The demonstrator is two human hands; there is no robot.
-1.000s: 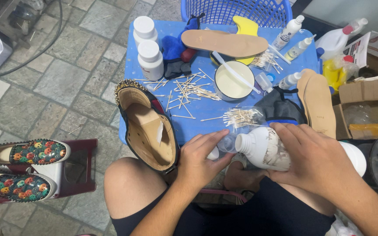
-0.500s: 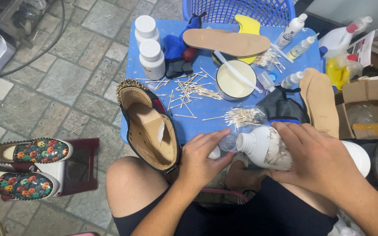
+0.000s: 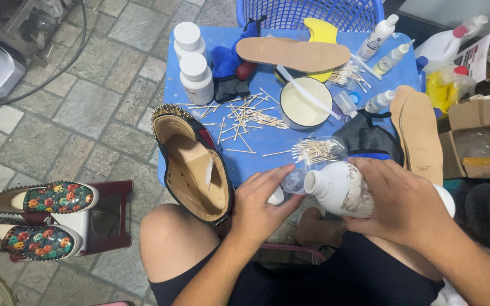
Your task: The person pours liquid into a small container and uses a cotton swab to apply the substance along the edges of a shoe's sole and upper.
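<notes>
My right hand [image 3: 404, 207] grips a white plastic bottle [image 3: 336, 190], tipped on its side with the open neck pointing left. My left hand [image 3: 262, 201] holds a small clear cap-like piece [image 3: 294, 181] at the bottle's mouth. Just left of that hand a black studded shoe [image 3: 191, 164] with a tan lining lies open-side up at the edge of the small blue table [image 3: 256, 153]. A packet of cotton swabs [image 3: 316, 150] lies on the table just above my hands.
On the table: loose swabs [image 3: 245, 113], two white jars [image 3: 194, 76], a white bowl [image 3: 301, 105] with a stirring stick, tan insoles [image 3: 293, 54], small bottles, dark cloths. A blue basket [image 3: 313, 11] stands behind. Two floral shoes [image 3: 43, 198] rest on a red stool at left; cardboard boxes at right.
The view has shifted slightly. My hands stay at the bottle's mouth, the left hand's fingers working at the neck; the bottle stays tipped in the right hand.
</notes>
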